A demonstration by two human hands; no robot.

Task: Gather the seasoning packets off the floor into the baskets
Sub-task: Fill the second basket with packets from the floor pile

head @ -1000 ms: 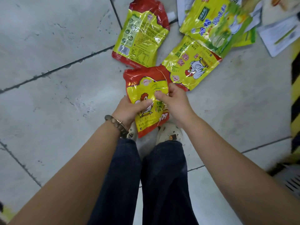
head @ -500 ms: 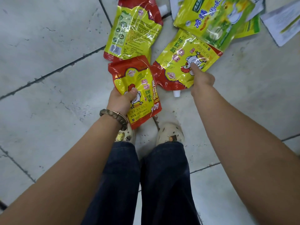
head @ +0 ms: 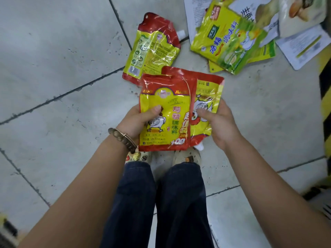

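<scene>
floor tiles (head: 53, 51), grey and scuffed, carry loose seasoning packets (head: 152, 49).

left hand (head: 136, 120) and right hand (head: 217, 126) each hold a red-yellow pouch (head: 166, 113), overlapping, above the floor (head: 53, 68).

3 red-yellow pouches (head: 164, 113), 2 green pkts (head: 231, 42) visible.

Shop or stockroom floor, it seems: grey floor tiles (head: 53, 51), black-and-yellow hazard stripe (head: 325, 83), retail chicken-seasoning pouches (head: 154, 49) scattered about.
</scene>
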